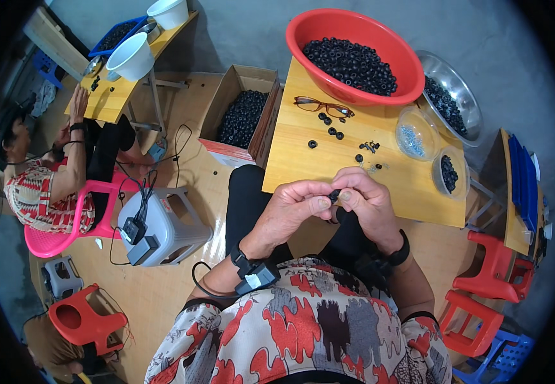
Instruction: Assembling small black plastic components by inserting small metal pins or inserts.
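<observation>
My left hand (295,210) and my right hand (368,206) meet over my lap at the table's near edge. Between their fingertips is a small black plastic part (334,196), pinched from both sides; fingers cover much of it. Just beyond, several round black pieces (332,132) lie scattered on the yellow wooden table (290,153). Near them is a little group of tiny dark parts (371,146). To the right stand a clear tub of small bluish-silver parts (412,141) and a clear tub of black parts (449,173).
A red basin (344,94) heaped with black pieces and a steel bowl (472,102) stand at the back, near eyeglasses (323,106). A cardboard box (218,109) of black pieces sits left. Stools (168,224) flank me; a co-worker (50,192) sits at another table.
</observation>
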A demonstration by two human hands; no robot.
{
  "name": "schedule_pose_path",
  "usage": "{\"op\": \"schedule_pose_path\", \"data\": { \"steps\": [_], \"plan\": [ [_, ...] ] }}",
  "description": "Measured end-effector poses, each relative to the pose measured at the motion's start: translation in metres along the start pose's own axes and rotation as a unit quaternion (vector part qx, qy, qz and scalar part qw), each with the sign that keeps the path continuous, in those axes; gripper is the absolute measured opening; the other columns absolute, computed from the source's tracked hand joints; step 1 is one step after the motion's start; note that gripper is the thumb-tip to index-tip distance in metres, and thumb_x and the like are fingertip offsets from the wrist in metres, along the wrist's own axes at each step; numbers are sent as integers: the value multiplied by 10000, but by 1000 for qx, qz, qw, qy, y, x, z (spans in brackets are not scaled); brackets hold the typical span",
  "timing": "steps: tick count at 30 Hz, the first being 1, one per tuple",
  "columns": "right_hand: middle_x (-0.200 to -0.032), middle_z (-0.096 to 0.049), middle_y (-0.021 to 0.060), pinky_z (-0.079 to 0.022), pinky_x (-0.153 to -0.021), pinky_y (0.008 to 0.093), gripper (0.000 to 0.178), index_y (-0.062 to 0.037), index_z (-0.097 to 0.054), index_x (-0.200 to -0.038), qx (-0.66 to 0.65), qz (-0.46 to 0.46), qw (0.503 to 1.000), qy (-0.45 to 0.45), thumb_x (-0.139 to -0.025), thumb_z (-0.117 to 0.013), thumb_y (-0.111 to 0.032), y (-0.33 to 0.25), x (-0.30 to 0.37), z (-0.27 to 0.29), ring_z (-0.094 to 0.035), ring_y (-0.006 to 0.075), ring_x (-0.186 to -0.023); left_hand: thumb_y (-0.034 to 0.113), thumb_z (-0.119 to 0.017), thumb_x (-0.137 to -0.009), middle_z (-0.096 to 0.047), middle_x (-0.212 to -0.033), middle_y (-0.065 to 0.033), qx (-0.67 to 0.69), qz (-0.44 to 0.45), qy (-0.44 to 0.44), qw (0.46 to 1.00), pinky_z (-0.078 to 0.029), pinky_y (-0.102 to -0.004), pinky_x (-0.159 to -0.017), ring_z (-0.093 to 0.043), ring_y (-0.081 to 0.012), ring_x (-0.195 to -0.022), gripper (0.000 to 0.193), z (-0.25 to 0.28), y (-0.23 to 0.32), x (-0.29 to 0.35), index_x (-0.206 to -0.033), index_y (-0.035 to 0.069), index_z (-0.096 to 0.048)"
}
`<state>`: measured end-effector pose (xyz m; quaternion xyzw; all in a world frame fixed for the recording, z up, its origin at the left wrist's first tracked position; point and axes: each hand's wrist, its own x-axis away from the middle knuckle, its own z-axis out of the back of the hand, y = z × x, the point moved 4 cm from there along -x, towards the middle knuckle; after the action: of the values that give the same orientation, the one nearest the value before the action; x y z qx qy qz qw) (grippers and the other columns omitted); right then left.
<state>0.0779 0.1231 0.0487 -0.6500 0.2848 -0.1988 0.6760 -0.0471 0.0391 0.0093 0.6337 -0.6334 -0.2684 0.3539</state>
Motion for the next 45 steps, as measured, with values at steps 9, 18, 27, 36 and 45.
{"op": "schedule_pose_path", "data": {
  "steps": [9, 18, 27, 36, 45],
  "plan": [
    [-925, -581, 69, -456, -760, 261, 99, 7, -614, -931, 55, -15, 998, 41, -839, -576, 6, 3, 0, -1, -563, 147, -845, 198, -550, -916, -638, -951, -84, 8, 16, -11, 1000, -519, -242, -715, -604, -102, -715, 265, -1, -6, 1, -1080, -6, -599],
    [-903, -590, 77, -452, -757, 267, 85, 11, -617, -910, 120, 33, 991, 39, -836, -578, -8, 6, -1, -1, -570, 164, -841, 204, -521, -931, -641, -888, -72, 50, 51, 1, 997, -520, -239, -649, -583, -83, -664, 263, 3, -15, -2, -1042, -18, -605],
    [-901, -601, 75, -451, -766, 269, 93, 14, -619, -910, 136, 14, 990, 42, -835, -574, -16, 17, -2, 0, -574, 165, -841, 193, -514, -936, -642, -817, -60, 80, 64, 31, 994, -508, -224, -598, -560, -80, -614, 237, 9, -22, -4, -998, -10, -620],
    [-896, -598, 82, -461, -749, 274, 91, 18, -611, -911, 149, 33, 987, 53, -832, -572, -6, 17, -3, 0, -578, 173, -838, 214, -519, -936, -610, -758, -30, 82, 55, 39, 994, -503, -218, -596, -555, -76, -611, 242, 8, -21, -6, -944, -4, -623],
    [-888, -594, 87, -460, -748, 279, 97, 14, -612, -912, 172, 55, 983, 37, -825, -574, -8, 17, -5, -3, -579, 193, -832, 230, -526, -931, -631, -820, -63, 102, 58, 41, 992, -505, -224, -576, -556, -84, -601, 249, 15, -27, -7, -926, -5, -607]
  ]
}}
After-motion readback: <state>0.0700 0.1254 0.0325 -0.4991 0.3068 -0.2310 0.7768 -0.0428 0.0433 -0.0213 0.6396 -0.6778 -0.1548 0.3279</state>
